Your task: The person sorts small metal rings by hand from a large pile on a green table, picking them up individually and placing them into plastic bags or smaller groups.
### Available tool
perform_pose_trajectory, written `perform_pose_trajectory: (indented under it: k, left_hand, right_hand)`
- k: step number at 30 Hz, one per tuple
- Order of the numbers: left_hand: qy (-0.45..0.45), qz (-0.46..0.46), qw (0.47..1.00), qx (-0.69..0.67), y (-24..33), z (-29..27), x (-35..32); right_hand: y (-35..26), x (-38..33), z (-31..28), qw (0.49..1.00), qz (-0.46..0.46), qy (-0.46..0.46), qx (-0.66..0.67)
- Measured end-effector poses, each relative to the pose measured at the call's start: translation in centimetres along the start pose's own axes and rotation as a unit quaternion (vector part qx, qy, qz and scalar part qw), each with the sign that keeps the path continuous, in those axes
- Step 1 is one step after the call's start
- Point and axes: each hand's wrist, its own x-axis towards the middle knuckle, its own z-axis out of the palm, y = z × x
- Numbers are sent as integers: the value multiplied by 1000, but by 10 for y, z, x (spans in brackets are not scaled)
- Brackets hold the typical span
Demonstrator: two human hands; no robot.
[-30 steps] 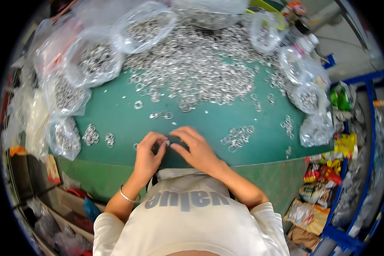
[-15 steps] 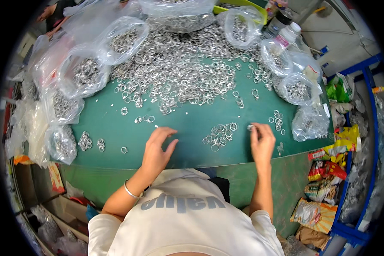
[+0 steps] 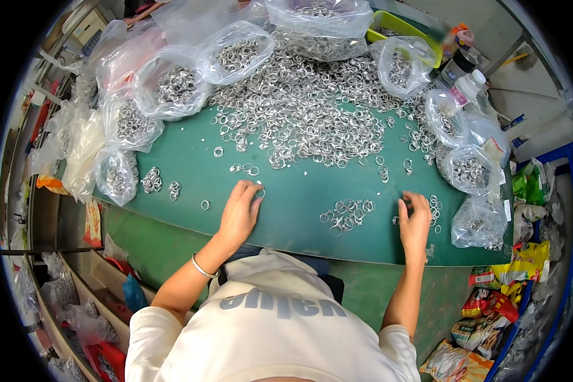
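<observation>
We judge single-ring handling: left hand [image 3: 239, 213] pinching a ring [image 3: 260, 193], right hand [image 3: 415, 223] grasp unclear; next calls for fingertip precision.

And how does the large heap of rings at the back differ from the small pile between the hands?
Size: the large heap of rings spreads wide; the small pile of rings covers a patch.
Density: the large heap mostly hides the green tabletop; the small pile lets it show through.
Place: the large heap lies farther back; the small pile, between left hand and right hand.
Both look silver-coloured.
</observation>
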Motion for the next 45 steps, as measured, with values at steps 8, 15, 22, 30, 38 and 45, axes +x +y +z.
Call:
perform_pose_trajectory:
  k: [8,15,22,30,38,45]
  left_hand:
    - [-24,6,999,-24,10,3,11]
    - [-4,-1,1000,-13,-4,-3,1]
    - [6,33,999,-13,-5,-3,4]
    - [-27,99,995,7,22,21,47]
    - [-87,205,966,130,63,57,113]
    - [-47,217,970,97,34,64,129]
  right_hand:
    - [-3,32,33,997,-50,-5,-56]
    - [5,-4,-19,991,-7,-131,-30]
    - [1,31,-23,997,23,-69,-14]
    - [24,66,21,992,29,-86,-86]
    - [-55,84,50,970,-193,-137,-62]
    - [-28,125,81,958,-256,-128,-13]
